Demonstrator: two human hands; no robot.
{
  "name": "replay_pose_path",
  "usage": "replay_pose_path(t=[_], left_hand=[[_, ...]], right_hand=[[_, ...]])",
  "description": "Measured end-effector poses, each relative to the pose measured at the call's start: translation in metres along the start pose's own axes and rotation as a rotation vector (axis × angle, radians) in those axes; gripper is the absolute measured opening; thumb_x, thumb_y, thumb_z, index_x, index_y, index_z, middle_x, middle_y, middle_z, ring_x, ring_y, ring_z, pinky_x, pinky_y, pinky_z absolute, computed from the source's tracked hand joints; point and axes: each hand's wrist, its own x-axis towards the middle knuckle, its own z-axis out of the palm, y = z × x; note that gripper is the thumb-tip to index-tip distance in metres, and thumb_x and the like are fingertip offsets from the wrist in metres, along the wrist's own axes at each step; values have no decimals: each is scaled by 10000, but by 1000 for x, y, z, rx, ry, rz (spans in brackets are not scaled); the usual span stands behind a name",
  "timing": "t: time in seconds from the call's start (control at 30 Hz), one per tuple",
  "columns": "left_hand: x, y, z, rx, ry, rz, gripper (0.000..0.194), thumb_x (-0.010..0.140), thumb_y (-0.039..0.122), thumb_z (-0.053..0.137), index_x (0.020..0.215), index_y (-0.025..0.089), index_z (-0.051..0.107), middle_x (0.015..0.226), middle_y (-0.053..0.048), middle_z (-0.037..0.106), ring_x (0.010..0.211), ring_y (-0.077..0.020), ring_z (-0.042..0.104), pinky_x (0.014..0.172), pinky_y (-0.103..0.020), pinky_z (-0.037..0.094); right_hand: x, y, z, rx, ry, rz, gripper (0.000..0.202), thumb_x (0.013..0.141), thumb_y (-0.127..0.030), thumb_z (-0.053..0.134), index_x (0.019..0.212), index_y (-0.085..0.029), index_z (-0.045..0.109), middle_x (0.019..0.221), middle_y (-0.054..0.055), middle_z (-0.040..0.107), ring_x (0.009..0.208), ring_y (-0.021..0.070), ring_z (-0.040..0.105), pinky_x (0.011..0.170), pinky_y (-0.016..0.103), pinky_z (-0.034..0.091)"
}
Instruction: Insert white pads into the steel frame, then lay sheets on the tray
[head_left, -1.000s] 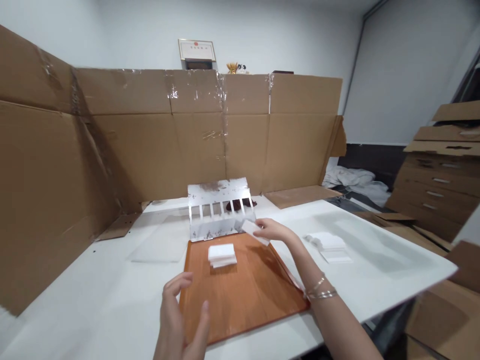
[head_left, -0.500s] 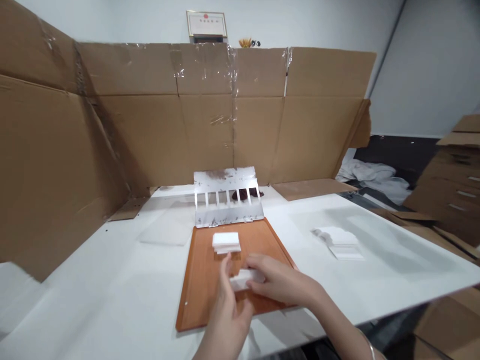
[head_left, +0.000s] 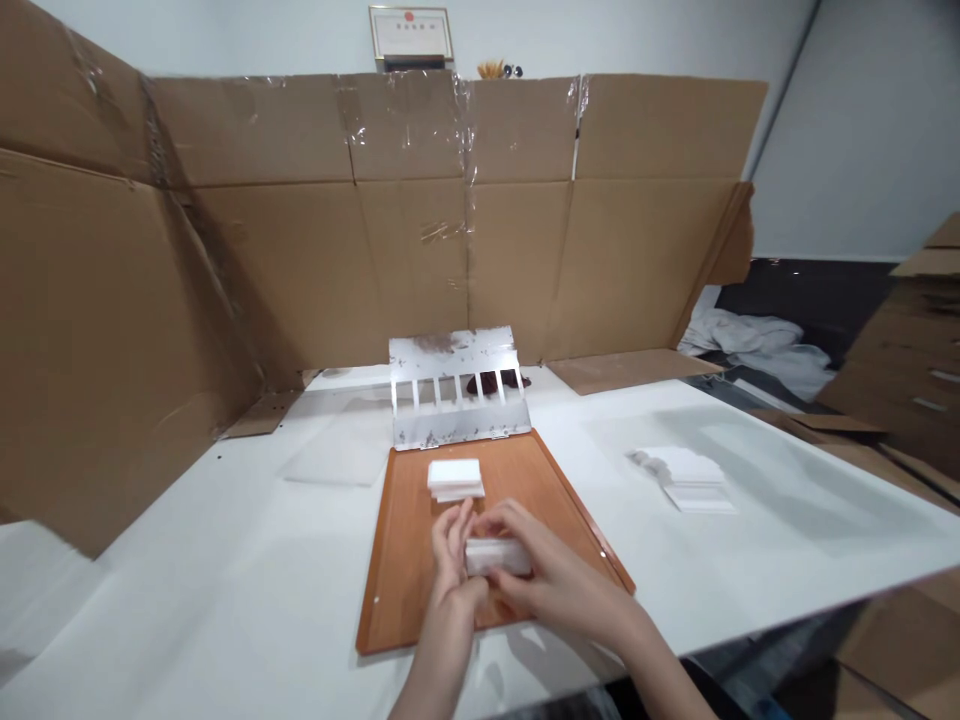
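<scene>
- We're watching the white bundle (head_left: 498, 556) over the brown board (head_left: 405, 590): right hand (head_left: 544, 570) clamping it, left hand (head_left: 454, 570) meeting its left end, grip unclear.
- We're guessing light, stiffish, layers maybe sliding; long edges are offering the best hold.

I can read no text here. Far off, above the cardboard wall (head_left: 405, 270) and left of the middle, I see a framed certificate (head_left: 412, 42) with a red emblem (head_left: 409, 16) near its top and a row of dark characters (head_left: 415, 27) beneath, too small to make out.
</scene>
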Motion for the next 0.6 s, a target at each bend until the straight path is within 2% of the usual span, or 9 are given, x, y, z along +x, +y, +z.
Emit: replay_pose_path(t=[0.1,0.2,0.3,0.4,0.5,0.6], left_hand=[[-1,0,-1,-39,-21,-18,724,549,156,526,1255,282,424,1599,-86,389,1489,-284,328,1177,-435,307],[-1,-2,-4,-27,-25,-16,708,574,147,551,1259,296,452,1592,-71,401,1468,-293,360,1144,-431,354],[0,-3,-9,45,21,31,655,603,183,638,1218,285,436,1561,-109,414,1447,-310,378,1143,-441,358],[-5,2,-14,243,20,75,621,705,247,702,1241,274,389,1368,-122,537,1269,-279,545,1087,-427,414],[-20,15,-19,390,-66,67,497,872,325,626,1282,274,350,1072,-46,594,1018,-202,633,944,-355,497],[-35,37,-37,416,-54,50,459,921,384,589,1301,280,353,994,-25,605,900,-180,648,825,-318,527]], right_hand=[[-1,3,2,17,5,9,479,828,-16,476,1228,-269,552,1229,32,570,1062,191,607,878,308,500],[-3,2,3,-19,30,-24,455,860,-16,460,1226,-266,564,1252,31,585,1170,196,571,1006,346,447],[-5,-4,3,-36,37,-49,394,909,-47,465,1221,-267,566,1263,34,591,1230,197,541,1084,370,389],[-6,-11,3,-34,39,-78,272,973,-138,485,1196,-272,567,1227,36,600,1191,198,561,1048,356,420],[-8,-20,6,-21,13,-82,179,996,-211,505,1156,-271,557,1158,34,603,1112,195,591,985,336,467],[-13,-28,13,-61,-27,-49,340,972,-236,552,1297,-307,483,1293,55,550,1213,217,556,1040,367,462]])
